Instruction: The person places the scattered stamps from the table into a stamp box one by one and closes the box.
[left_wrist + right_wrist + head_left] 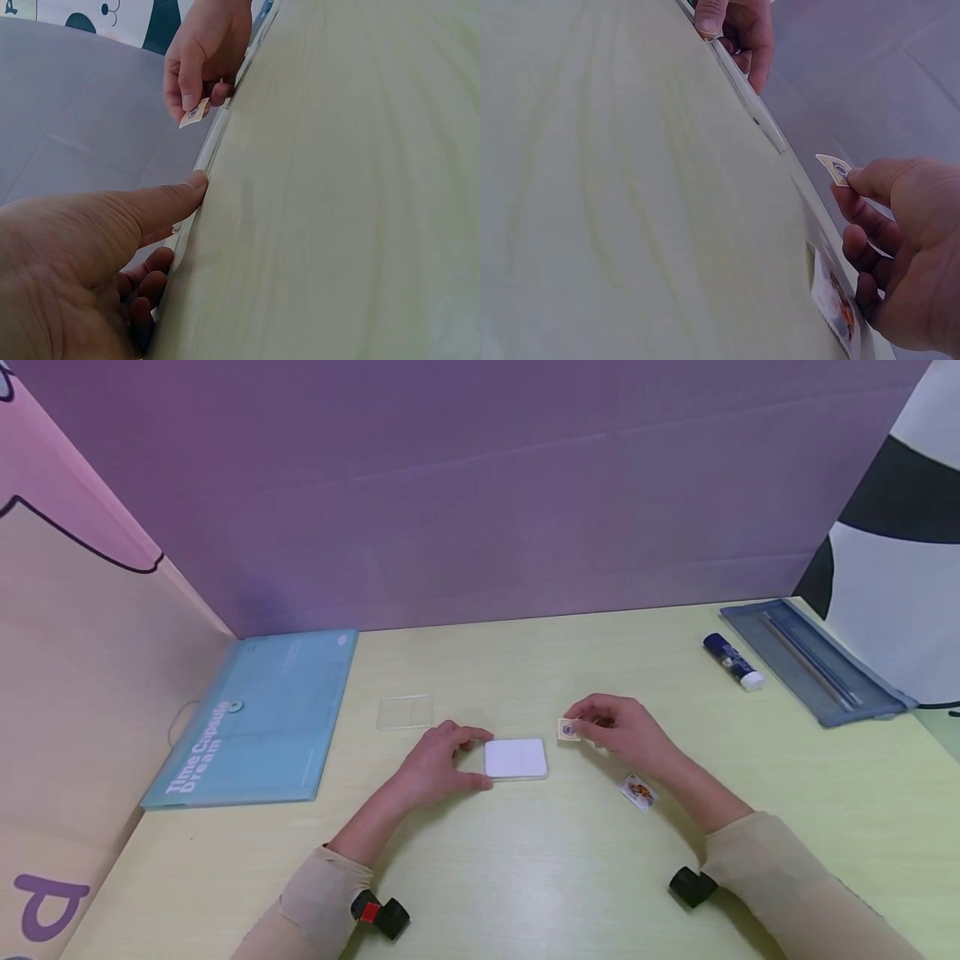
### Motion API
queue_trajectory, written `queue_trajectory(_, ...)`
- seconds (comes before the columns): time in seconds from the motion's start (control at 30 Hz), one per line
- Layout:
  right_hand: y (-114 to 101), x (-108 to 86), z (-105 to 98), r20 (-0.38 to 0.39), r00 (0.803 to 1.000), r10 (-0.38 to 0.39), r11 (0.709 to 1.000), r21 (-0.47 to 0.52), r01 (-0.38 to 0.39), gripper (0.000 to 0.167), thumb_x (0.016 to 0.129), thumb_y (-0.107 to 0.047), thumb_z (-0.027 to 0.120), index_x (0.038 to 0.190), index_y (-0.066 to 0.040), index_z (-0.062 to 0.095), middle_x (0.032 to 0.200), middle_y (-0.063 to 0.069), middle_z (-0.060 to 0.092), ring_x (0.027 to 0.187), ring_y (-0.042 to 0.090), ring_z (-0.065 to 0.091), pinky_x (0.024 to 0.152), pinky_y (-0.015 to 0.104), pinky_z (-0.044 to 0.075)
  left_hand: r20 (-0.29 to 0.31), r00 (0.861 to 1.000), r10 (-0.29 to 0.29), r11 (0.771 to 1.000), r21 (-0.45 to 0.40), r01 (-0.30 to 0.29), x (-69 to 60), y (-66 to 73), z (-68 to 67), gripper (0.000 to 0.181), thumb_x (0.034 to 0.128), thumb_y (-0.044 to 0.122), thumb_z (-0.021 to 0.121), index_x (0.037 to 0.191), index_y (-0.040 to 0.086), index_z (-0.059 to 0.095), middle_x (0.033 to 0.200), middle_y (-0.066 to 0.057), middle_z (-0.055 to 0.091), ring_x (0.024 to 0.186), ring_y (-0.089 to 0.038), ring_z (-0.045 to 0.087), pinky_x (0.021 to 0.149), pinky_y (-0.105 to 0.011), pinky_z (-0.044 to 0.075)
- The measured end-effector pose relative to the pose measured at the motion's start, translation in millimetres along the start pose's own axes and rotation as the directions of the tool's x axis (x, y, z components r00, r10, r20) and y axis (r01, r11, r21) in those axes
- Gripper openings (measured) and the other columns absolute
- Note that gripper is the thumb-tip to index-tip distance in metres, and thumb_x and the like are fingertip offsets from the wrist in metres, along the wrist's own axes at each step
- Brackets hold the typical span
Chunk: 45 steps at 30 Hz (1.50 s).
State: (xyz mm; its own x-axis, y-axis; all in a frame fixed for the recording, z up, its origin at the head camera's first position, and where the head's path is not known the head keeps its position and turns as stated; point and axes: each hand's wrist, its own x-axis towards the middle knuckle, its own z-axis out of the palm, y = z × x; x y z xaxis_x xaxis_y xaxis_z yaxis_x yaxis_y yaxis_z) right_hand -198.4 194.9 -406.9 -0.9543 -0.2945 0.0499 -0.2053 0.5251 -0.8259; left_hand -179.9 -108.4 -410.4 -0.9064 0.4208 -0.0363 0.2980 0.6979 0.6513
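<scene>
Picture square (565,732) was in the right hand (622,727), held up off the surface (525,877) near its middle. I logged that grip as clamped on the square: thumb on the printed face, fingertip behind. The right wrist view gave me the other fingers bent beneath. The print showed a small bluish figure on a cream ground; I could not make out more.

White case (516,759) lay flat on the surface, just left of the square and apart from it. I had the left hand (438,764) at the case's left side, grip clamped on it: thumb at the near left corner, forefinger at the far left corner.

A 2nd picture piece (639,792), with an orange-brown print, lay on the surface just below the right forearm, nearer the front edge than the case.

Remaining items, as I read them in the head view: 1 clear rectangular piece (406,712) lay beyond the left hand, toward the far edge. A blue folder (281,727), lettered "Time Capsule Dream", lay along the left edge, reaching the far left corner. A glue stick (732,662), white at 1 end, lay toward the far right corner, just beside a grey-blue pouch (780,664) set along the right edge.
</scene>
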Motion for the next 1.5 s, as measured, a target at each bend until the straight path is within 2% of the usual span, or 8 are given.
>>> queue_trajectory(0.4, -5, 2.8, 9, 0.005, 1.0, -0.029, 1.0, -0.003, 0.029, 0.013, 0.096, -0.01, 0.069, 0.109, -0.006, 0.072, 0.092, 0.005, 0.067, 0.079, 0.021, 0.056, 0.061, 0.025, 0.046, 0.003, 1.0, 0.001, 1.0, 0.009, -0.001, -0.3, 1.4, 0.5, 0.058, 0.0795, 0.024, 0.089, 0.132, 0.02, 0.066, 0.106, 0.0, 0.056, 0.095, -0.02, 0.047, 0.081, -0.036, 0.043)
queue_trajectory(0.8, -5, 9.4, 19, 0.04, 0.998, -0.047, 0.999, -0.008, 0.047, 0.012, 0.094, -0.012, 0.072, 0.106, -0.012, 0.073, 0.086, 0.0, 0.071, 0.075, 0.021, 0.059, 0.061, 0.028, 0.045, 0.004, 1.0, -0.015, 1.0, 0.019, 0.015, -0.6, 2.0, -0.1, 0.058, 0.0795, 0.025, 0.089, 0.132, 0.02, 0.066, 0.106, 0.0, 0.055, 0.095, -0.02, 0.047, 0.081, -0.036, 0.043)
queue_trajectory(1.5, -12, 11.2, 27, 0.078, 0.997, 0.0, 1.0, -0.014, 0.001, 0.01, 0.092, -0.016, 0.075, 0.102, -0.015, 0.075, 0.084, -0.001, 0.072, 0.075, 0.021, 0.059, 0.062, 0.029, 0.044, 0.003, 1.0, -0.015, 1.0, 0.028, 0.015, -0.2, 1.0, -0.9, 0.057, 0.0796, 0.025, 0.089, 0.132, 0.021, 0.066, 0.105, 0.0, 0.055, 0.095, -0.02, 0.048, 0.082, -0.036, 0.043)
